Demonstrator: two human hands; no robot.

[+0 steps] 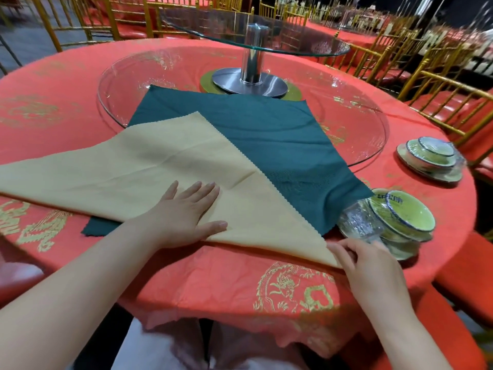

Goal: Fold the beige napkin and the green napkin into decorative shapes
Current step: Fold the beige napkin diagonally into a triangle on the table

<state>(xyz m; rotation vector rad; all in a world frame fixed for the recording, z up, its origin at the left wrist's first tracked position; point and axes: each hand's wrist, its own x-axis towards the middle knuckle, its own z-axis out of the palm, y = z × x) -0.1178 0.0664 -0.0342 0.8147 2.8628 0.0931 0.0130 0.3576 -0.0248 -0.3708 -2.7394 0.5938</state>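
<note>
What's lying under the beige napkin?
The green napkin, showing right of the beige napkin and at a near-left corner. Its covered middle is hidden.

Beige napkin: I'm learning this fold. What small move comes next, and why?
Probably pull the pinched corner taut with the right hand and crease the near fold: the left hand lies flat on the beige napkin, a triangle atop the green napkin.

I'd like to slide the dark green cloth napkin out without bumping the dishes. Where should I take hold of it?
Probably the near-left corner of the dark green cloth napkin, pinched from the left: it pokes out free from under the folded beige napkin. Its right edge lies right beside the clear glass and stacked green bowls, and the left hand presses flat on top.
</note>
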